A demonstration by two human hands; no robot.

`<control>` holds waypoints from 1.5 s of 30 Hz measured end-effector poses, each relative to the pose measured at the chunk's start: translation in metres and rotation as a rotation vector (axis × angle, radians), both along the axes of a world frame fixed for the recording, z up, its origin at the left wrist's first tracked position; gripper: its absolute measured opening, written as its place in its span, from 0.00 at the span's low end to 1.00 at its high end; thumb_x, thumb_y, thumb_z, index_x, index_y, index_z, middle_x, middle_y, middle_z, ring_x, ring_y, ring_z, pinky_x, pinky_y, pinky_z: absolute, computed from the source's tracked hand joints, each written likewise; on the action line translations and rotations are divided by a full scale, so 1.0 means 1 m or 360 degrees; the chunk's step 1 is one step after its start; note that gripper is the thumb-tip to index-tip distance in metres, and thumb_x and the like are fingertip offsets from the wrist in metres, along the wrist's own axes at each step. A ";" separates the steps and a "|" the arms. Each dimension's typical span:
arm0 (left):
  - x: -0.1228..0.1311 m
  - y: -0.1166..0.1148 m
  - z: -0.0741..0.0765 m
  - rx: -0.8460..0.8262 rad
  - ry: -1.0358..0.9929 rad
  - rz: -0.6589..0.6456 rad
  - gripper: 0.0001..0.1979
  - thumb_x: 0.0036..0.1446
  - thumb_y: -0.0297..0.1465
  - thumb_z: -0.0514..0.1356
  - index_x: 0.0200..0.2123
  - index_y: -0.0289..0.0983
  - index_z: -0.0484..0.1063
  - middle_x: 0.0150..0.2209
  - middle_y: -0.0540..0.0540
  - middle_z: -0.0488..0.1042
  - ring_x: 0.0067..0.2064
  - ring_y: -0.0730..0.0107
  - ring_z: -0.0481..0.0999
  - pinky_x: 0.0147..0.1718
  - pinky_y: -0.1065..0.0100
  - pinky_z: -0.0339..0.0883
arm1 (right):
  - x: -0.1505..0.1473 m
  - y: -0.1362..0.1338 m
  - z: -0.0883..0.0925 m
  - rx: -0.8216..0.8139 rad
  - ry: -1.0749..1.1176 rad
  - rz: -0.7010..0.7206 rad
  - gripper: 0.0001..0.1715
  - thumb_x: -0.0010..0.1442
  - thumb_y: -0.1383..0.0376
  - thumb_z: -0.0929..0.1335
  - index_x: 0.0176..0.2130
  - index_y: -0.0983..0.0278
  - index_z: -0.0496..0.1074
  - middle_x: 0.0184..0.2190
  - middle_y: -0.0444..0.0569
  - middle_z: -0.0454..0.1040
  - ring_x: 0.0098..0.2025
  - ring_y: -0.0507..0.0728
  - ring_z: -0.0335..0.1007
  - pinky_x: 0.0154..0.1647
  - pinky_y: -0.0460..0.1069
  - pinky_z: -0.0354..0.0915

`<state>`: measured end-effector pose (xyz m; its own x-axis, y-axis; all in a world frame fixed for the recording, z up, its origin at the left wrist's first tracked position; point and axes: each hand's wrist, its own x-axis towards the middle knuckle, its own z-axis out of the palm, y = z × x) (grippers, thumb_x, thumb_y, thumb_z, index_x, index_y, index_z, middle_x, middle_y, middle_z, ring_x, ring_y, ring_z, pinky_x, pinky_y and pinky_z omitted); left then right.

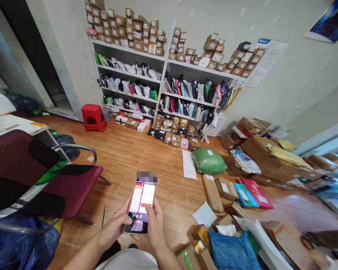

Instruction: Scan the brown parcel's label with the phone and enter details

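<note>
A smartphone (137, 210) with a lit screen is held upright in front of my body, low in the middle of the view. My left hand (116, 227) is wrapped round its left side, thumb near the lower part of the screen. Round the right edge closes my right hand (155, 221), its thumb lying over a red button on the display. Two app windows show side by side on the screen, one with a row of digits. The fingers behind the phone are mostly hidden.
Shelves (129, 73) along the wall hold small boxes and bagged parcels. A red stool (94, 117) stands left of them, and a maroon chair (73, 183) is close on my left. A green sack (210, 160), cartons (259, 153) and a blue bag (232, 249) lie on the right.
</note>
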<state>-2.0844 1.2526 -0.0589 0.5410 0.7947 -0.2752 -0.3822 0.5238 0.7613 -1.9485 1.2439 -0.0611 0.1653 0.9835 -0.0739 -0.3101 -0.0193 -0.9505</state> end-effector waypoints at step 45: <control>-0.185 0.160 -0.016 0.0014 -0.0190 -0.0371 0.48 0.50 0.27 0.56 0.68 0.47 0.31 0.57 0.42 0.67 0.41 0.58 0.74 0.29 0.65 0.72 | -0.199 0.135 -0.014 -0.0024 -0.0033 -0.0512 0.35 0.46 0.44 0.73 0.44 0.65 0.72 0.38 0.53 0.80 0.37 0.60 0.76 0.38 0.51 0.71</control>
<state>-2.2697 1.4130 -0.0746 0.7381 0.6468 -0.1919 -0.3393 0.6018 0.7229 -2.1472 1.3787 -0.0747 0.4694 0.8792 -0.0812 -0.2832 0.0628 -0.9570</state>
